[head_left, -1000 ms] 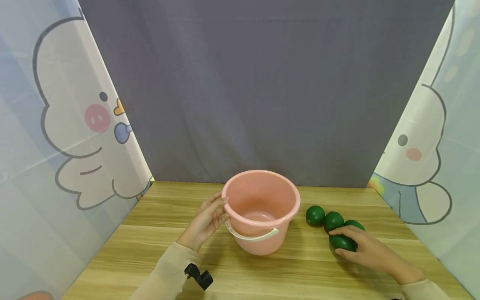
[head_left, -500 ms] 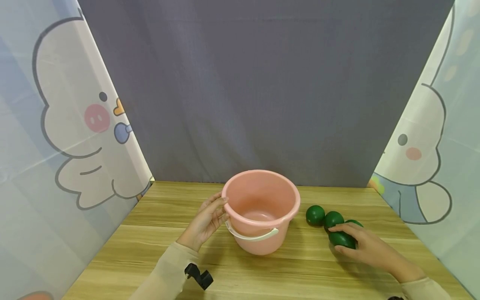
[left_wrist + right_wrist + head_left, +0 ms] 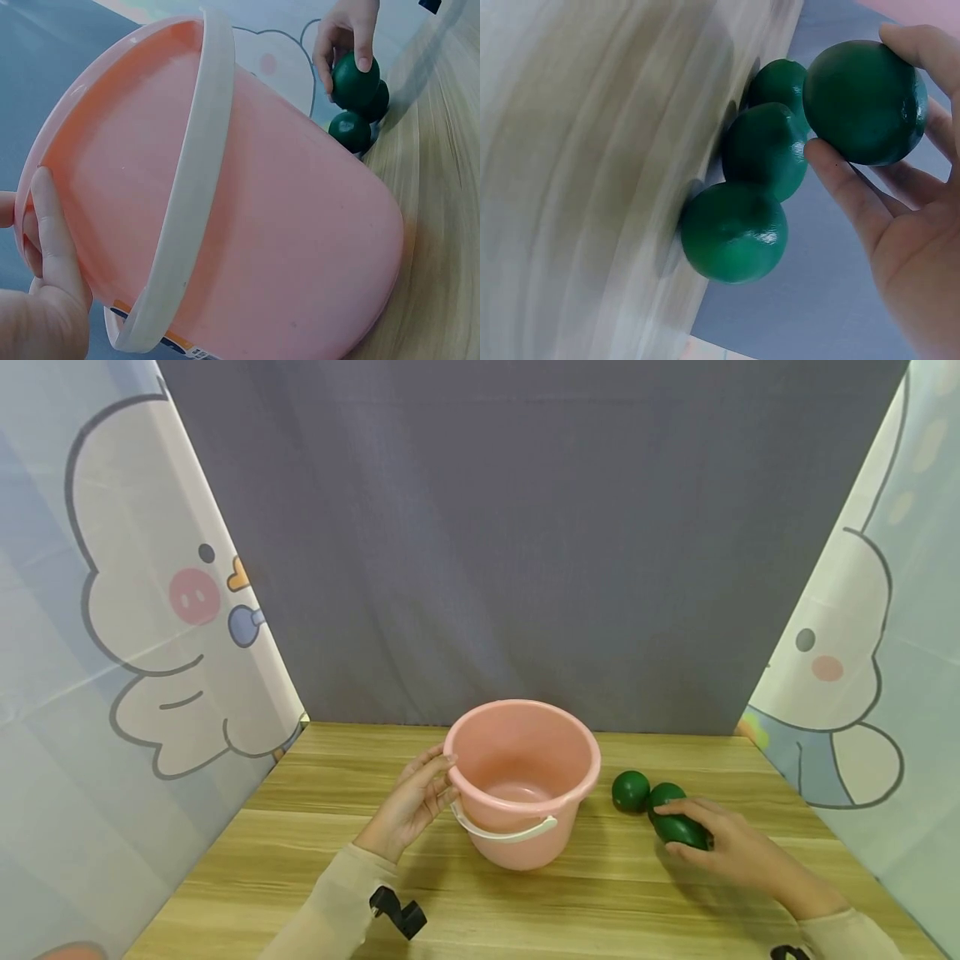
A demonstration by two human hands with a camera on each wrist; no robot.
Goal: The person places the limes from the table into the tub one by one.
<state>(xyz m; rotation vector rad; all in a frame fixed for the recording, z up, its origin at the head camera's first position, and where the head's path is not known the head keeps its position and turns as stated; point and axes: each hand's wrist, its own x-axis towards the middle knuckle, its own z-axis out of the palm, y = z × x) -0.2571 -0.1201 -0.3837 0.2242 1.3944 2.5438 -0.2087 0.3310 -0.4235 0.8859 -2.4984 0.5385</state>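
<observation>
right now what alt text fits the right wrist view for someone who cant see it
A right hand grips a glossy dark green ball between fingertips and thumb, lifted clear of three more green balls lined up on a blurred wooden tabletop. A grey backdrop fills the space behind.

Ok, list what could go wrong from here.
The right hand holds one green ball only between fingertips and thumb, so it might slip. Three other green balls sit packed beside it and could roll if nudged. The left hand touches just the pink bucket rim, so a bump may tip it.
</observation>
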